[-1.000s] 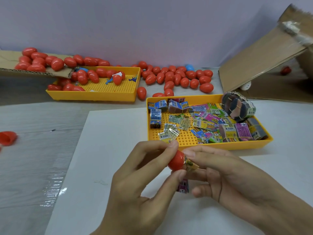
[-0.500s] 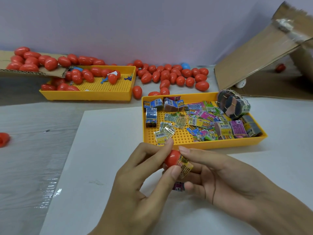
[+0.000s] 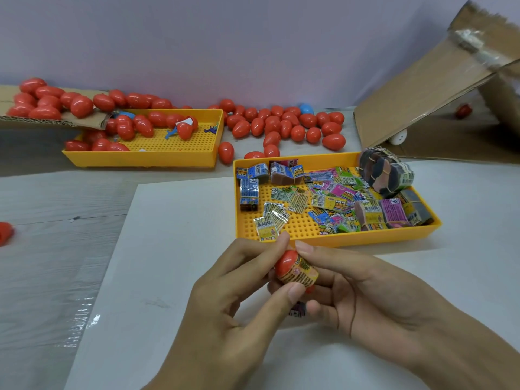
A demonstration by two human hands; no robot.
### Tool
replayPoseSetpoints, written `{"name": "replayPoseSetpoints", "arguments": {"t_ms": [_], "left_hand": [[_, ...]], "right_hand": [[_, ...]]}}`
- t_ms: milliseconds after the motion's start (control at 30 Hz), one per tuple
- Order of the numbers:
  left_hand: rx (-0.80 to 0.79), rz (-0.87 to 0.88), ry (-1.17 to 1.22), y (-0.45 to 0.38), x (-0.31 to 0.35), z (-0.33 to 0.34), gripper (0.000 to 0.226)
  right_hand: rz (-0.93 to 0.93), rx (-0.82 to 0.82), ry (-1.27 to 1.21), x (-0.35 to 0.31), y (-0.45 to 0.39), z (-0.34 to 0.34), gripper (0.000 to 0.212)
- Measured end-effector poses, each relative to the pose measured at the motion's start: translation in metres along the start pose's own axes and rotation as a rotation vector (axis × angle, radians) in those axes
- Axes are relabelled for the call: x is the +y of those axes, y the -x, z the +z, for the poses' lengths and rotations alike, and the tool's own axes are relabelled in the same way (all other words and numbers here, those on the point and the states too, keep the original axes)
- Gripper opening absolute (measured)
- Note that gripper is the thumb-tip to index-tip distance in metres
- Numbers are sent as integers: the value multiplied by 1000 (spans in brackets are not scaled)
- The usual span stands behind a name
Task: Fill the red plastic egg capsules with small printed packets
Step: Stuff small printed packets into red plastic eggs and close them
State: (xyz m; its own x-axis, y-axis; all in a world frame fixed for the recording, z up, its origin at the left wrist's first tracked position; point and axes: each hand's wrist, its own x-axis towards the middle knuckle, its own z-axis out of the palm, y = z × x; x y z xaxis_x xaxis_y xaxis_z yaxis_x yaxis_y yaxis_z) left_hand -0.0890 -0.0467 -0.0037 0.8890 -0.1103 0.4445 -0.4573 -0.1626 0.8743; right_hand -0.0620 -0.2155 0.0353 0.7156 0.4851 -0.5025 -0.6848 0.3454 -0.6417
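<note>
My left hand pinches a red egg capsule half between thumb and forefinger over the white sheet. A rolled printed packet sticks out of the half's open end. My right hand holds that packet with its fingertips. Another small packet peeks out under my right fingers. Just beyond the hands, a yellow tray holds several loose and bundled printed packets.
A second yellow tray at the back left holds several red eggs. More red eggs lie along the wall. Brown cardboard leans at the right. A red capsule piece lies at the left edge.
The rolled packet has turned and now shows more of its printed side at the capsule's mouth. Both hands have stayed close together over the sheet.
</note>
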Motion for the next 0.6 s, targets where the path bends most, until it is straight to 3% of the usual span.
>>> {"name": "replayPoseSetpoints", "arguments": {"t_ms": [200, 300, 433, 500, 533, 600], "left_hand": [[-3, -9, 4, 0, 2, 0, 46], [24, -47, 42, -1, 9, 1, 45], [116, -228, 132, -5, 22, -2, 49], [58, -397, 304, -8, 23, -4, 52], [4, -452, 407, -9, 22, -4, 46], [-31, -493, 506, -10, 20, -6, 38]], "right_hand": [[-68, 15, 57, 0, 2, 3, 37], [-243, 61, 192, 1, 5, 6, 34], [-714, 261, 588, 8, 9, 6, 42], [-964, 316, 876, 15, 17, 10, 47], [-1017, 293, 1004, 13, 19, 14, 49], [-906, 195, 1080, 2, 14, 28, 52]]}}
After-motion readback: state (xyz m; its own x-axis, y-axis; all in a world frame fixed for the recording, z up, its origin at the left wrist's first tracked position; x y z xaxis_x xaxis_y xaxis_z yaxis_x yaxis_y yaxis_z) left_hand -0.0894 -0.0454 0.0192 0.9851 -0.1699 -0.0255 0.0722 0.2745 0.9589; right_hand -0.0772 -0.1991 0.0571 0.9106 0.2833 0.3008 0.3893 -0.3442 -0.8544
